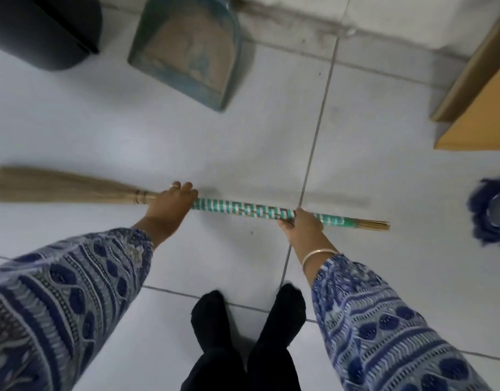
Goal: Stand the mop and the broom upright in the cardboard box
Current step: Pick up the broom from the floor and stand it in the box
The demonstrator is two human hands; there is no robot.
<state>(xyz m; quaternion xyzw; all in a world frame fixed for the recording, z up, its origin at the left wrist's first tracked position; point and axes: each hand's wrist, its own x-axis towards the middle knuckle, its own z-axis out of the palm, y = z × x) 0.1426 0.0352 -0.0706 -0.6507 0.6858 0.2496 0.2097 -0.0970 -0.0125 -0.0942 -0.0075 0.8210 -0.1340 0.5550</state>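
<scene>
Item: broom (pixel 237 209) — grass head at far left, green-and-white wrapped handle running left to right, bare stick ends pointing right. I see it lying level, low over the floor (pixel 74 131); whether it touches the tiles I cannot tell.

Grip: my left hand (pixel 169 204) is closed over the handle just beside the head binding; my right hand (pixel 303 221) is wrapped round it near the butt end.

Destination: cardboard box (pixel 477 88) — far right, only a corner showing. The right hand is the nearer, so I judge the butt end leads and the long axis must swing vertical.

Item: mop (pixel 489 211) — blue strands at right edge, not in the box.

Writing: none legible.
</scene>
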